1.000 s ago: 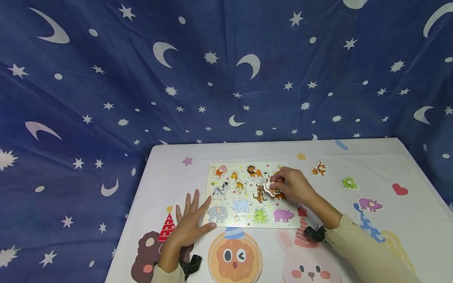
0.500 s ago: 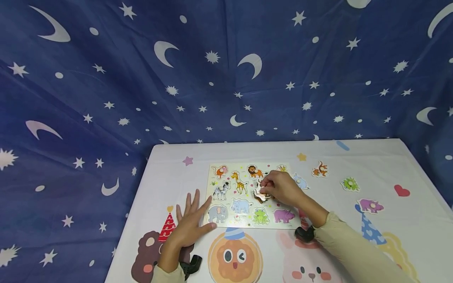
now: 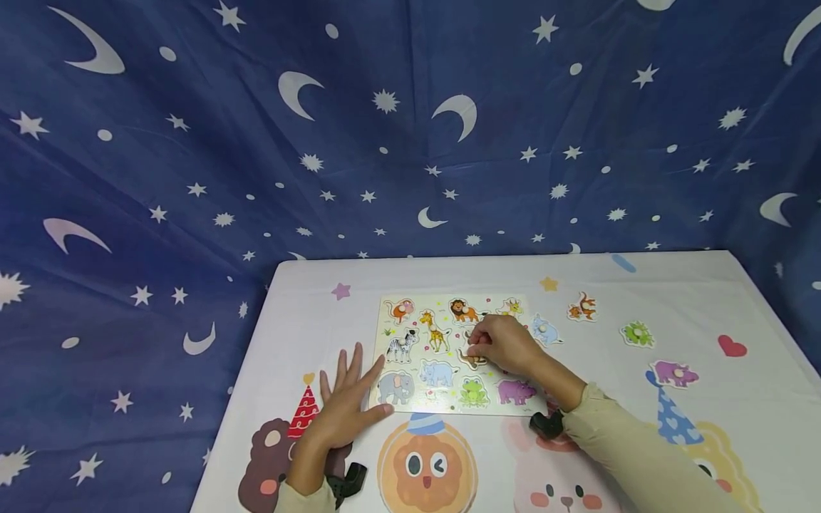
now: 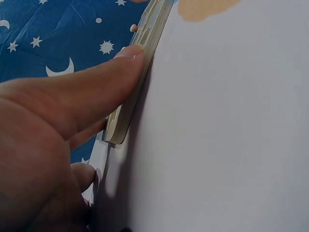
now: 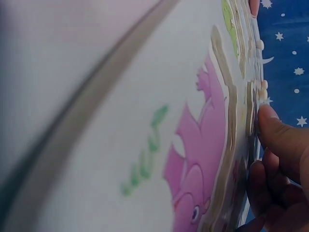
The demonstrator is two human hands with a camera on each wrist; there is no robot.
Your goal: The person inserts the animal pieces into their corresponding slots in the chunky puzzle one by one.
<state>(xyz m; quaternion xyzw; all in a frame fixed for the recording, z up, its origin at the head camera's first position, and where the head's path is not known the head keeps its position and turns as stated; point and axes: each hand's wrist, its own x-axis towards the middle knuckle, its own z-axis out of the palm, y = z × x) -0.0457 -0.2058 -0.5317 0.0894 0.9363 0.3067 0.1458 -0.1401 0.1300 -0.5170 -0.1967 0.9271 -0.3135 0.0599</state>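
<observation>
White table w/ animal puzzle board: right hand has moved left & down, now pinching kangaroo piece onto its mid-board spot, nearly in, while left hand, fingers spread flat, holds board's near-left edge.

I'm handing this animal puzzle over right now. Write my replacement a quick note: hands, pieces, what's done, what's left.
Left hand: flat, fingers straight, thumb against the left edge of the cream wooden animal puzzle board.
Right hand: pinching a brown animal piece at the board's middle.
Done: zebra, giraffe, lion and elephant show on the board.
Left: piece in hand looks not yet seated. Loose on the white printed tablecloth, right of the board: blue piece, orange monkey piece, green piece, purple piece.
</observation>
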